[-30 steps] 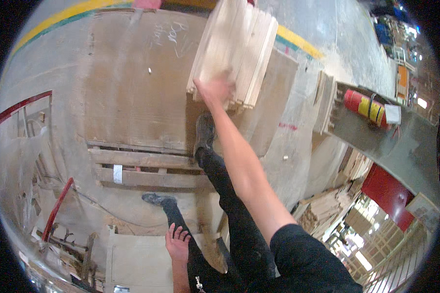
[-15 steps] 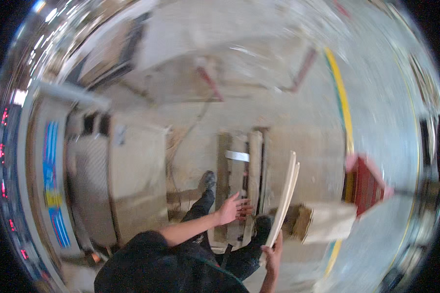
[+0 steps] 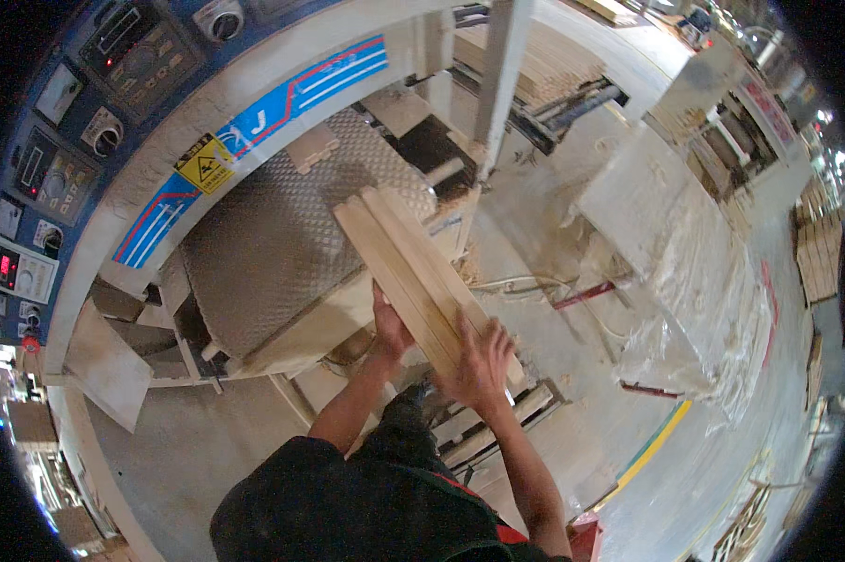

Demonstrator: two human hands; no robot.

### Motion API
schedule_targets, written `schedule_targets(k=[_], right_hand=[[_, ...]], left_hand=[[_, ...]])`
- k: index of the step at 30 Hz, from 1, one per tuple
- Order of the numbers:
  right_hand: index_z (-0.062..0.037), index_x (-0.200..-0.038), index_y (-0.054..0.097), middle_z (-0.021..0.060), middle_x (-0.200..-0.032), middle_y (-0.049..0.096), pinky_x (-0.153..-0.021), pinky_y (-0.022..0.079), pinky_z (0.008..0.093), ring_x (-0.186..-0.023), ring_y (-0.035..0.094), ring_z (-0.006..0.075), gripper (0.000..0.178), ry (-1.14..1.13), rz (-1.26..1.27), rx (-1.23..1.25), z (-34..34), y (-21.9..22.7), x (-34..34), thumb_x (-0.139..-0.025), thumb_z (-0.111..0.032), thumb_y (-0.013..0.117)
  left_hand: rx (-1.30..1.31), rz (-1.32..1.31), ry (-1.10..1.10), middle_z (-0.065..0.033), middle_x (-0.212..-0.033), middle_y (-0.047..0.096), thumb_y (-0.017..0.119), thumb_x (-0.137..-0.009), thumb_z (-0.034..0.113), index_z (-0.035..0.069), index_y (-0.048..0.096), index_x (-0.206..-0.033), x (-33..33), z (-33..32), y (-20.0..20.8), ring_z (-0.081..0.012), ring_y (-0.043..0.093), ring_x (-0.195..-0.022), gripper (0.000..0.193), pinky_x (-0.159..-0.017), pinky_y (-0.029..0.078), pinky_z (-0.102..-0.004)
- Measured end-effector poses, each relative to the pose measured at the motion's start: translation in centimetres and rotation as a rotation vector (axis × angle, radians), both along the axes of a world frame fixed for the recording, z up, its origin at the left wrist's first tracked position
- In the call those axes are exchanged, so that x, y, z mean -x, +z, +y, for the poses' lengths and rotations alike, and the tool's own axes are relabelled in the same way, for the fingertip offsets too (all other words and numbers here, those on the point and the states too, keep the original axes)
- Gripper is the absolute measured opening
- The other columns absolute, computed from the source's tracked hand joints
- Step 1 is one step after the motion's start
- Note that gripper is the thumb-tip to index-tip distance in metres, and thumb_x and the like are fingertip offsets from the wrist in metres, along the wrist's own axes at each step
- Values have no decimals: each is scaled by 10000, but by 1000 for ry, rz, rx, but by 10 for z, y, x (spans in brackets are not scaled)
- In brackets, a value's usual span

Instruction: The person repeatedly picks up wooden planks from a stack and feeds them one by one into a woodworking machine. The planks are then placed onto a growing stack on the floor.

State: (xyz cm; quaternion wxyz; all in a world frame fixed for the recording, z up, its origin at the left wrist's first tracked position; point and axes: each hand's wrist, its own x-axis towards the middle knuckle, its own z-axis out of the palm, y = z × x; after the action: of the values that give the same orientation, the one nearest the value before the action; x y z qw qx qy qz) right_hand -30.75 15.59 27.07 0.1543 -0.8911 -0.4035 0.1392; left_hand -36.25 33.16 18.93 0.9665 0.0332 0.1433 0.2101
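Note:
Both hands hold a few long, pale wooden boards (image 3: 408,267) lying side by side, slanting from near my body up to the left. My left hand (image 3: 392,325) is closed on their left edge, its fingers partly hidden beneath. My right hand (image 3: 479,367) lies across the near end, thumb on top and fingers bent toward the right edge. The boards' far end reaches over the dimpled conveyor bed (image 3: 263,234) of a machine. On that bed, farther off, rests a short notched wood piece (image 3: 312,150).
A blue control panel (image 3: 66,140) with knobs and displays runs along the left. Upright behind the bed stands a grey metal post (image 3: 502,84). More stacked boards (image 3: 526,61) lie beyond. A plastic-wrapped stack (image 3: 675,281) stands right, near a yellow floor line (image 3: 657,440).
The view has swung left to the machine. My left hand, empty and open before, now grips boards. My right hand has moved from holding thin strips upright to the boards' near end.

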Motion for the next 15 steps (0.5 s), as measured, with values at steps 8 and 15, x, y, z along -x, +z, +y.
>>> schedule_targets(k=[8, 15], right_hand=[[-224, -1499, 215, 386, -1363, 273, -965, 267, 694, -1274, 276, 554, 1174, -7, 30, -71, 165, -35, 5, -521, -431, 831], [-179, -1506, 193, 386, -1357, 313, -991, 266, 668, -1239, 323, 562, 1077, -28, -34, -102, 195, -50, 8, -646, -525, 743]], left_hand=[[250, -438, 113, -154, -1389, 470, 401, -856, 732, 74, 422, -1392, 31, 86, -86, -338, 473, -1235, 848, -1044, 385, -477], [267, -5, 8, -119, -1537, 217, 301, -808, 808, 171, 240, -1493, 38, 48, -43, -338, 221, -1391, 937, -1099, 154, -606]])
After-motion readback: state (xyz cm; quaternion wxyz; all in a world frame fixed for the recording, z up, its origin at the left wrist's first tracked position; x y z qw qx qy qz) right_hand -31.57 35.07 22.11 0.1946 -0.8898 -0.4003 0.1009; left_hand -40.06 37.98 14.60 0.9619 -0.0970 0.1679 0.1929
